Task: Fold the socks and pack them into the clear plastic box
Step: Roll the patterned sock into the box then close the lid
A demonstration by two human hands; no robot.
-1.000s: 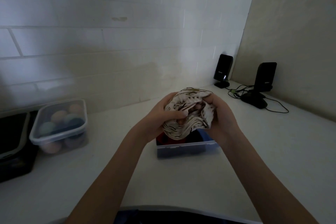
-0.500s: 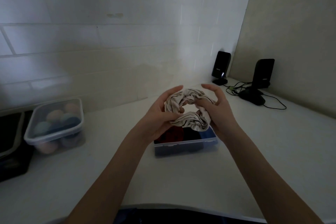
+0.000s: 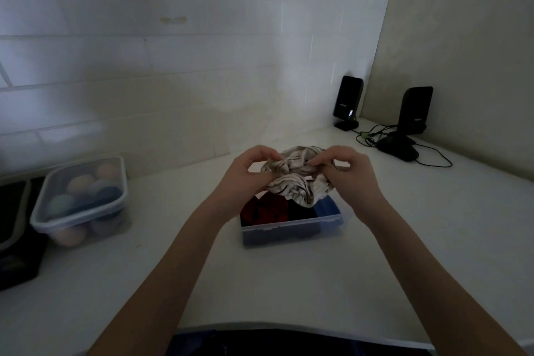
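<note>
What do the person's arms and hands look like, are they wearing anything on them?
Both forearms are bare as far as the frame shows, with no sleeves in view. The left hand and the right hand wear no gloves, and no rings, watch or bracelets show at either wrist, though the dim light could hide small details. Dark clothing shows at the bottom edge.

Dim light is falling across a tiled wall (image 3: pixel 144 66), a plain side wall (image 3: pixel 462 37) and a white counter (image 3: pixel 289 283).

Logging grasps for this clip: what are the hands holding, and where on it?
Both hands hold one striped sock bundle above the clear box. The left hand pinches its upper left edge; the right hand pinches its upper right edge with the fingers.
</note>
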